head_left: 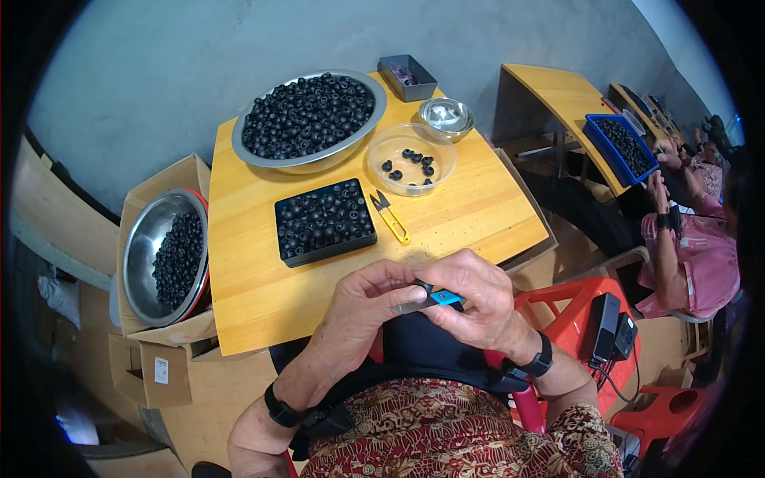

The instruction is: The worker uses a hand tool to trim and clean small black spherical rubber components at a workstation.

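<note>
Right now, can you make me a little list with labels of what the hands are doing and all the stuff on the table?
Left hand: pinching a small black round piece together with the other hand
Right hand: gripping a blue-handled tool
Table: yellow wood
Big metal bowl: heaped with black pieces
Black tray: full of black pieces
Clear bowl: a few black pieces
Small metal bowl: contents unclear
Yellow snips: lying beside the tray
Side bowl: in a cardboard box, partly filled

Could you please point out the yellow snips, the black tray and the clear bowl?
Yellow snips (393,219), head view, on the yellow handle.
Black tray (328,253), head view, on its front wall.
Clear bowl (382,151), head view, on its left rim.
</note>
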`<state>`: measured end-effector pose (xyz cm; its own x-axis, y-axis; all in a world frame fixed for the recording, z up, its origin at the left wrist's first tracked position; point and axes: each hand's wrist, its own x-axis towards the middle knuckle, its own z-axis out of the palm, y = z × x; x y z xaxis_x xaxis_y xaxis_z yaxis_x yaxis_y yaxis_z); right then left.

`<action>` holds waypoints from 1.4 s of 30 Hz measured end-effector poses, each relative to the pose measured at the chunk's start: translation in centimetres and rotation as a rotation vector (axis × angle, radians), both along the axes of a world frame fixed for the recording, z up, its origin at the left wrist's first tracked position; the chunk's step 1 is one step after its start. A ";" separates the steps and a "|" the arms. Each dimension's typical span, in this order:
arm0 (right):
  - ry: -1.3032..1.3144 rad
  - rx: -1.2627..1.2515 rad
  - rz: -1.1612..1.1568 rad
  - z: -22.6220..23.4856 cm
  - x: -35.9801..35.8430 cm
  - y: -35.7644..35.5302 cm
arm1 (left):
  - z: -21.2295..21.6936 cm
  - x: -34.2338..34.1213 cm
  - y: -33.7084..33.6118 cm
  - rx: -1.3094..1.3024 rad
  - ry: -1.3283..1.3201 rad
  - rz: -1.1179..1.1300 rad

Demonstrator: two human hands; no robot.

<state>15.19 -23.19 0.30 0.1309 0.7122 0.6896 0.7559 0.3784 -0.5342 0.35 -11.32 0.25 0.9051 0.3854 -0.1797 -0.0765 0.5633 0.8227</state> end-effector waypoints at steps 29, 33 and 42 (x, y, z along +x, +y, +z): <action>-0.160 0.060 -0.046 0.4 0.1 -2.3 | -0.7 -0.2 -1.7 -0.212 -0.167 0.031; -0.168 0.091 -0.144 0.5 0.3 -2.8 | -0.8 -0.3 -1.8 -0.219 -0.160 0.051; -0.298 0.068 -0.229 0.6 0.3 -3.1 | -1.0 -0.4 -2.0 -0.233 -0.181 0.023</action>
